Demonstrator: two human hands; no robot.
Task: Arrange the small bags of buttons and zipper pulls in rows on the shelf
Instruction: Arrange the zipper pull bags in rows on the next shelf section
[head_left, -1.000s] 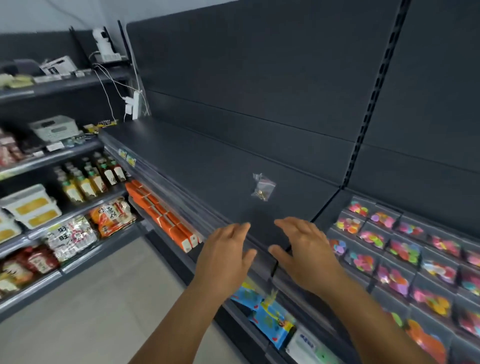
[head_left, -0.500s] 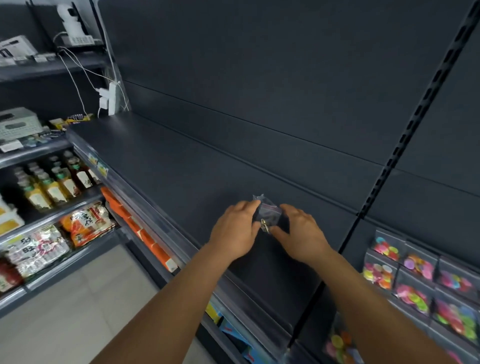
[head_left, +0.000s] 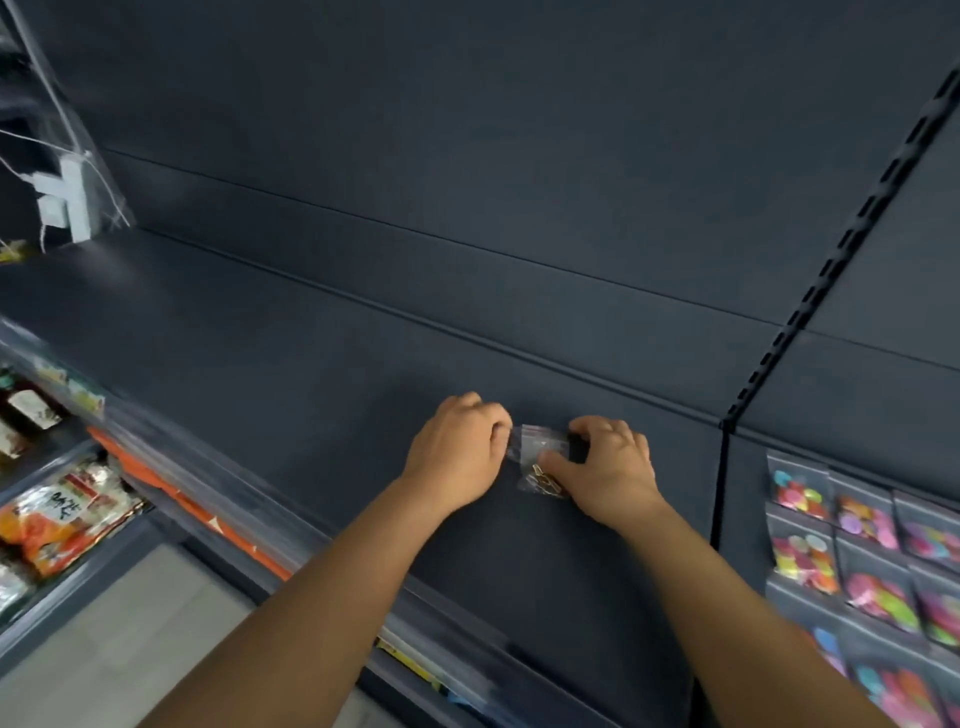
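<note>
A small clear bag of gold zipper pulls (head_left: 537, 460) lies on the dark grey shelf (head_left: 291, 374), close to its right end. My left hand (head_left: 457, 457) pinches the bag's left edge with curled fingers. My right hand (head_left: 608, 470) holds its right side, thumb pressed on the plastic above the metal pieces. On the neighbouring shelf section to the right, bags of coloured buttons (head_left: 862, 561) lie in rows.
A slotted black upright (head_left: 831, 260) divides the two shelf sections. Lower shelves at the left hold snack packets (head_left: 62, 514) and bottles (head_left: 31, 410). A white plug with cables (head_left: 67, 200) hangs at the back left. Orange packets (head_left: 208, 519) line the tier below.
Both hands reached forward from the shelf's front edge and took hold of the clear bag. My view moved closer and to the right.
</note>
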